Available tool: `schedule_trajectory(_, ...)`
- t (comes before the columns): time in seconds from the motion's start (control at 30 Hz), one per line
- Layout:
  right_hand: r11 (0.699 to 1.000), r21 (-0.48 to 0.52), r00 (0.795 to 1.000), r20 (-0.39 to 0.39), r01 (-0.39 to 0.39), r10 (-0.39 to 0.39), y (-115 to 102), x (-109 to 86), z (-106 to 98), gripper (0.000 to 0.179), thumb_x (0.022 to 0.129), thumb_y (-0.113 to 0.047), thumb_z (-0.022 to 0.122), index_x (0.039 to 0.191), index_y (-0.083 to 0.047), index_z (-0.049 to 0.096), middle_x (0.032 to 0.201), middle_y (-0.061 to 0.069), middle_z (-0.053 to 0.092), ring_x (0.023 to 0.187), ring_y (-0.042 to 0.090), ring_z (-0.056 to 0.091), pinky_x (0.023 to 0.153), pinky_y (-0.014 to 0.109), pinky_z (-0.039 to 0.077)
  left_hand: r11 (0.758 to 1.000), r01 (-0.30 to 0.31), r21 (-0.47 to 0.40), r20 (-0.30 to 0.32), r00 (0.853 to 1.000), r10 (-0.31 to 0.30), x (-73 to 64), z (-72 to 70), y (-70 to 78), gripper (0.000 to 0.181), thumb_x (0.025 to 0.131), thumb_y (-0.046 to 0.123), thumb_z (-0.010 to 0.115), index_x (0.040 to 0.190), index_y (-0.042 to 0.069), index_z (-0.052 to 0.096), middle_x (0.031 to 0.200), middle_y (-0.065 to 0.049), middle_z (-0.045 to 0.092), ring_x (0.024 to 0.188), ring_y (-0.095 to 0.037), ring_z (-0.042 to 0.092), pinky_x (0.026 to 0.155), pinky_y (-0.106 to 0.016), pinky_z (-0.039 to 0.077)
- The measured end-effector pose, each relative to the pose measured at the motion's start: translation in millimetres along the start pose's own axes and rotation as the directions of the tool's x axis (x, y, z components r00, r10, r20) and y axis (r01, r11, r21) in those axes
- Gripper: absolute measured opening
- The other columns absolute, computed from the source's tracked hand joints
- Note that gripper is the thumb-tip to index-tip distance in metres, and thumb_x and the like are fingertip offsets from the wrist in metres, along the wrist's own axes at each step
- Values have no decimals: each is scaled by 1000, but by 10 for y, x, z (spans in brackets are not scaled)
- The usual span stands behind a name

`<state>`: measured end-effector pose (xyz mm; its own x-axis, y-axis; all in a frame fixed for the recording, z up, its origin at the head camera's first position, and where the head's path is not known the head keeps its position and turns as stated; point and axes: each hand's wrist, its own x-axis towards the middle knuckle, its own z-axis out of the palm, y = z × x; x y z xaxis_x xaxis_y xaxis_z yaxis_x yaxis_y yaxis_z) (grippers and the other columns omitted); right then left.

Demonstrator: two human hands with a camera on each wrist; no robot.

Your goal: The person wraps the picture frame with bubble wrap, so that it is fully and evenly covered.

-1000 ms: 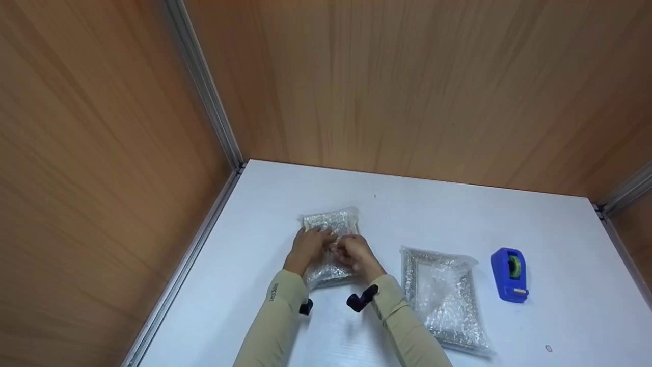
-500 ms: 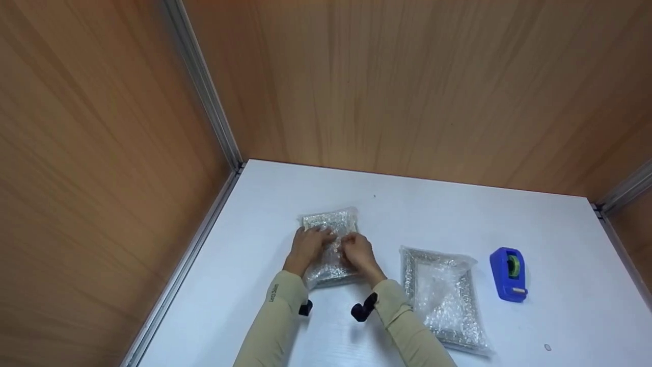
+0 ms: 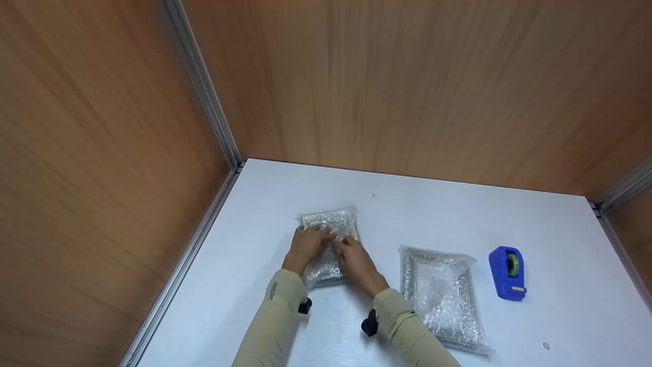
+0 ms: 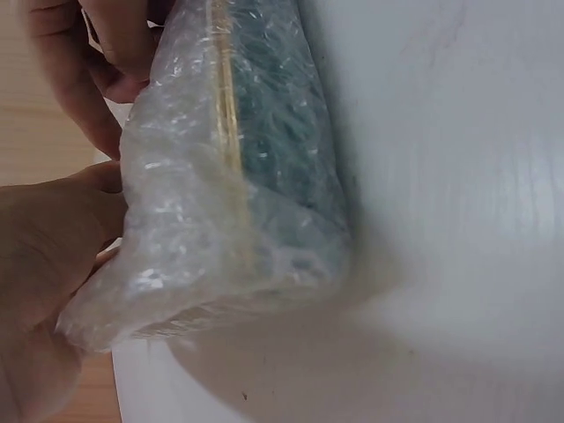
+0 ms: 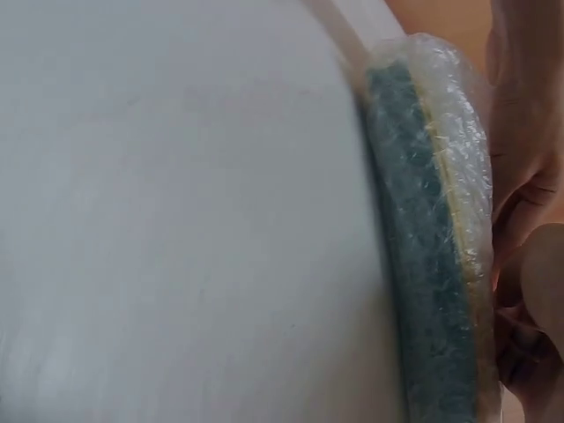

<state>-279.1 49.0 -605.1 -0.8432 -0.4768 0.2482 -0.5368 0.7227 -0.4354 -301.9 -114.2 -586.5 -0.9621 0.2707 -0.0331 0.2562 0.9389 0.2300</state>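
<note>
A flat rectangular package in bubble wrap [image 3: 333, 219] lies on the white table in the head view. Through the wrap, the wrist views show a teal side and a gold-coloured line along its edge. My left hand [image 3: 307, 248] rests on the left of its upper face, fingers spread toward the middle. From the right, my right hand [image 3: 359, 262] touches the wrap with extended fingers, its fingertips close to the left ones. What lies beneath the fingertips is hidden. The wrap bulges loosely at one end [image 4: 123, 304] in the left wrist view.
A second bubble-wrapped package [image 3: 443, 300], frame-like with a pale centre, lies to the right of my right forearm. Farther right stands a blue tape dispenser [image 3: 504, 285] with a green roll. Wooden panels [image 3: 407, 92] border the white table [image 3: 458, 219] at the back and sides.
My right hand's curled fingers have straightened onto the wrap near my left fingertips, and its wrist has shifted slightly right and toward me. The left hand and package stay in place.
</note>
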Motion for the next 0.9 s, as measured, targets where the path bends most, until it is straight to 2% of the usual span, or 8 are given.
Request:
schedule_trajectory(0.23, 996, -23, 996, -28, 83, -83, 7, -8, 18, 30, 95, -6, 55, 125, -7, 62, 100, 13, 57, 84, 24, 57, 70, 38, 51, 999, -8, -45, 10, 1000, 9, -6, -16, -3, 33, 94, 20, 58, 126, 26, 63, 140, -1, 54, 134, -29, 44, 112, -59, 26)
schedule_trajectory(0.4, 994, -20, 993, -39, 111, -111, -1, -22, 36, 31, 98, -9, 51, 127, -8, 61, 107, 18, 58, 91, 31, 59, 76, 44, 52, 998, -5, -63, 31, 1000, 7, -8, -18, -11, 36, 95, 17, 55, 130, 26, 60, 142, -1, 51, 136, -29, 42, 113, -58, 24)
schedule_trajectory(0.53, 996, 10, 996, -24, 89, -88, -19, -19, 38, 30, 98, -10, 50, 126, -5, 60, 103, 17, 57, 88, 29, 57, 72, 43, 50, 999, -10, -40, 60, 998, 12, -13, -33, -20, 39, 95, 17, 55, 132, 29, 58, 144, 1, 49, 137, -27, 40, 114, -57, 24)
schedule_trajectory(0.67, 992, 124, 1000, -16, 7, -5, -44, 11, 44, 24, 101, -15, 47, 116, -1, 59, 93, 12, 54, 81, 24, 53, 65, 36, 47, 1000, -19, -19, 103, 994, 21, -10, -72, -36, 40, 95, 21, 56, 134, 30, 56, 146, 2, 47, 139, -27, 38, 114, -57, 24)
schedule_trajectory(0.73, 996, 76, 999, -20, 39, -38, -44, 10, 45, 24, 99, -10, 47, 116, 0, 61, 92, 12, 52, 78, 23, 52, 63, 35, 46, 999, -13, -37, 143, 990, 18, -13, -103, -41, 40, 97, 22, 54, 136, 30, 54, 147, 2, 45, 141, -27, 35, 116, -56, 21)
schedule_trajectory(0.8, 997, -16, 996, -22, 82, -82, -38, 1, 47, 27, 95, -4, 51, 119, -2, 61, 95, 13, 51, 79, 23, 52, 63, 35, 48, 998, -3, -70, 187, 982, 16, -20, -138, -45, 42, 97, 19, 53, 138, 29, 52, 150, 2, 41, 143, -26, 30, 117, -54, 17)
schedule_trajectory(0.9, 968, -188, 985, -8, 167, -171, -24, -22, 45, 45, 86, 5, 54, 128, -9, 61, 104, 18, 50, 85, 28, 55, 67, 38, 53, 995, 13, -101, 229, 973, 11, -32, -167, -42, 45, 96, 15, 51, 139, 29, 50, 152, 2, 38, 145, -26, 26, 119, -53, 13)
